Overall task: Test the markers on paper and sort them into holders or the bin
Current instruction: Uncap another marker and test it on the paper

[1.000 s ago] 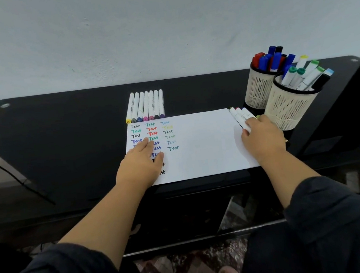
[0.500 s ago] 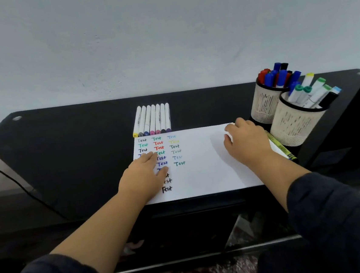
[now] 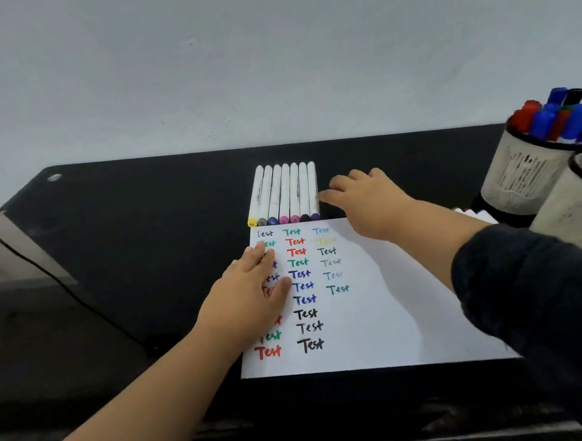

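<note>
White markers (image 3: pixel 284 192) with yellow, grey, blue, pink, black and purple caps, white paper (image 3: pixel 375 319) with multicoloured "Test" words, black table (image 3: pixel 138 218), cream mesh holders (image 3: pixel 525 174).

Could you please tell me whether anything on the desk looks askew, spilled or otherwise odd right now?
Nothing stands out. The row of markers lies neat and parallel above the paper, both holders stand upright, and the left hand rests flat on the sheet.
</note>
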Available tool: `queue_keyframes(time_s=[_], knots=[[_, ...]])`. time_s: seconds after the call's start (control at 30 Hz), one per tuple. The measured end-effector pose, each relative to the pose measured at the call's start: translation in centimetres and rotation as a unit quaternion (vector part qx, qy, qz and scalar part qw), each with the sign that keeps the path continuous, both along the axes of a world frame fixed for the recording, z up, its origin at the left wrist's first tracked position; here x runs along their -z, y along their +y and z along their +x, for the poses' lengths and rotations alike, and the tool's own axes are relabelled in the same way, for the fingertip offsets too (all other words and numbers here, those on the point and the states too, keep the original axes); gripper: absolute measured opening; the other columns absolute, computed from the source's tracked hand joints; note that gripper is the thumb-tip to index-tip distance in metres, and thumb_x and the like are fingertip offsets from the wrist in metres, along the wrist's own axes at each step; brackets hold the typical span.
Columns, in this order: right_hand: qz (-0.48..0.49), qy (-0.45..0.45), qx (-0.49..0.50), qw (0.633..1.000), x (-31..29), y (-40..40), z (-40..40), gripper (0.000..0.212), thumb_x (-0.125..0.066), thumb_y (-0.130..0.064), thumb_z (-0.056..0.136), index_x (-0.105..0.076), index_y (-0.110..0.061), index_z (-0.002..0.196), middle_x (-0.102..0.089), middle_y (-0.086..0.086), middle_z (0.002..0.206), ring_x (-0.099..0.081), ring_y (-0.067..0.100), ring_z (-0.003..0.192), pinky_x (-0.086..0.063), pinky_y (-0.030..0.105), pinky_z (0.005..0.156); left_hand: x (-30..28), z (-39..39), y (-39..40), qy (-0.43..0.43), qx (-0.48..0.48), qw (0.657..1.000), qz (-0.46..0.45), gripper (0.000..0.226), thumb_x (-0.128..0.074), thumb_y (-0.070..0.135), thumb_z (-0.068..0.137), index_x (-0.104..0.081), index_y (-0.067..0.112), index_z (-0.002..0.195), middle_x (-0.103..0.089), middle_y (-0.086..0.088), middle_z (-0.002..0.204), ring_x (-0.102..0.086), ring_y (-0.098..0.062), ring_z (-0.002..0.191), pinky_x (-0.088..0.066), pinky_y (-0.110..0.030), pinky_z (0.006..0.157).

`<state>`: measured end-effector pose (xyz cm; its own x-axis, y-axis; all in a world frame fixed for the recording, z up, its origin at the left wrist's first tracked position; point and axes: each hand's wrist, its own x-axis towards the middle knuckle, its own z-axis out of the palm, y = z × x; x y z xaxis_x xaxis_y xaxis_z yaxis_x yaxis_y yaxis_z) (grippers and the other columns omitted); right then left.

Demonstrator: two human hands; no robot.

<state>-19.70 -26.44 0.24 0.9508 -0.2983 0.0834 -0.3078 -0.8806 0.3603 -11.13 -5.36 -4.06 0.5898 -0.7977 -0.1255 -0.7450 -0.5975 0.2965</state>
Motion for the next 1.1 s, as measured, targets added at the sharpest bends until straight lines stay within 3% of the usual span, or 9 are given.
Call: queue_keyframes(time_s=[0.27, 0.4, 0.53, 0.63, 0.7, 0.77, 0.9, 0.97, 1.1], knots=[[0.011, 0.057, -0.071, 0.996, 0.1, -0.8, 2.6, 0.052, -0.049, -0.005, 0.090, -0.037, -0.022, 0.138, -0.044, 0.001, 0.135, -0.043, 0.022, 0.119, -0.039, 0.033, 0.093, -0.4, -0.2, 0.2, -0.005, 0.003, 1.000, -0.009, 0.063, -0.030, 0.054, 0.096, -0.008, 0.031, 0.150, 0.002, 0.015, 0.157, -0.002, -0.007, 0.144, -0.007, -0.026, 0.113], [0.012, 0.057, -0.070, 0.996, 0.5, -0.9, 2.6, 0.045, -0.049, -0.007, 0.092, -0.043, -0.022, 0.134, -0.044, 0.005, 0.127, -0.046, 0.022, 0.109, -0.038, 0.030, 0.080, -0.4, -0.3, 0.3, -0.001, 0.003, 1.000, -0.006, 0.063, -0.030, 0.054, 0.096, -0.008, 0.031, 0.150, 0.002, 0.015, 0.157, -0.002, -0.008, 0.144, -0.006, -0.026, 0.113], [0.045, -0.011, -0.058, 0.997, 1.2, -1.3, 1.8, 0.036, -0.046, -0.007, 0.094, -0.044, -0.015, 0.129, -0.047, 0.008, 0.122, -0.049, 0.024, 0.102, -0.031, 0.028, 0.071, -0.4, -0.2, 0.4, 0.006, 0.000, 1.000, 0.001, 0.063, -0.030, 0.054, 0.096, -0.008, 0.031, 0.150, 0.002, 0.015, 0.157, -0.001, -0.010, 0.144, -0.008, -0.028, 0.114], [0.138, -0.164, -0.021, 0.977, 1.6, -1.1, 0.5, 0.030, -0.045, -0.010, 0.096, -0.048, -0.008, 0.126, -0.054, 0.011, 0.114, -0.053, 0.028, 0.093, -0.035, 0.032, 0.068, -0.7, -0.5, 0.5, 0.004, 0.002, 1.000, 0.008, 0.062, -0.030, 0.052, 0.097, -0.008, 0.029, 0.151, 0.001, 0.013, 0.157, -0.001, -0.011, 0.144, -0.007, -0.028, 0.115], [0.276, -0.312, 0.040, 0.908, 1.4, -0.2, -0.8, 0.022, -0.049, -0.013, 0.095, -0.052, -0.012, 0.116, -0.058, 0.007, 0.100, -0.056, 0.026, 0.083, -0.043, 0.036, 0.068, -0.8, -0.7, 0.5, -0.009, 0.004, 1.000, 0.013, 0.062, -0.029, 0.051, 0.098, -0.009, 0.027, 0.151, -0.001, 0.011, 0.158, -0.002, -0.011, 0.145, -0.006, -0.028, 0.115], [0.408, -0.428, 0.099, 0.800, 1.1, 1.1, -2.2, 0.013, -0.052, -0.013, 0.092, -0.050, -0.019, 0.103, -0.058, 0.001, 0.085, -0.056, 0.018, 0.074, -0.046, 0.031, 0.066, -1.1, -0.9, 0.5, -0.035, 0.010, 0.999, 0.032, 0.061, -0.027, 0.051, 0.098, -0.009, 0.026, 0.151, -0.002, 0.008, 0.158, -0.003, -0.012, 0.145, -0.006, -0.029, 0.115], [0.538, -0.554, 0.139, 0.620, 0.5, 3.8, -4.7, 0.016, -0.052, -0.009, 0.087, -0.048, -0.025, 0.084, -0.062, 0.005, 0.083, -0.058, 0.017, 0.073, -0.046, 0.024, 0.063, -2.1, -1.3, 0.3, -0.100, 0.040, 0.992, 0.067, 0.061, -0.023, 0.047, 0.099, -0.006, 0.019, 0.151, -0.003, 0.001, 0.159, -0.005, -0.015, 0.145, -0.006, -0.031, 0.116], [0.575, -0.567, 0.159, 0.568, -0.2, 5.0, -5.9, 0.010, -0.051, -0.009, 0.086, -0.050, -0.019, 0.086, -0.063, 0.006, 0.079, -0.058, 0.015, 0.067, -0.044, 0.022, 0.059, -2.9, -1.9, 0.2, -0.087, 0.032, 0.994, 0.052, 0.063, -0.029, 0.046, 0.099, -0.003, 0.020, 0.151, -0.001, 0.004, 0.158, -0.010, -0.015, 0.144, -0.014, -0.032, 0.115], [0.623, -0.561, 0.175, 0.515, -1.4, 7.3, -8.0, 0.003, -0.050, -0.012, 0.088, -0.054, -0.012, 0.088, -0.059, 0.004, 0.067, -0.051, 0.014, 0.056, -0.039, 0.025, 0.053, -4.3, -4.2, 0.8, 0.023, -0.002, 0.998, -0.065, 0.066, -0.042, 0.047, 0.096, -0.011, 0.027, 0.150, -0.011, 0.013, 0.157, -0.019, -0.008, 0.141, -0.026, -0.028, 0.110]])
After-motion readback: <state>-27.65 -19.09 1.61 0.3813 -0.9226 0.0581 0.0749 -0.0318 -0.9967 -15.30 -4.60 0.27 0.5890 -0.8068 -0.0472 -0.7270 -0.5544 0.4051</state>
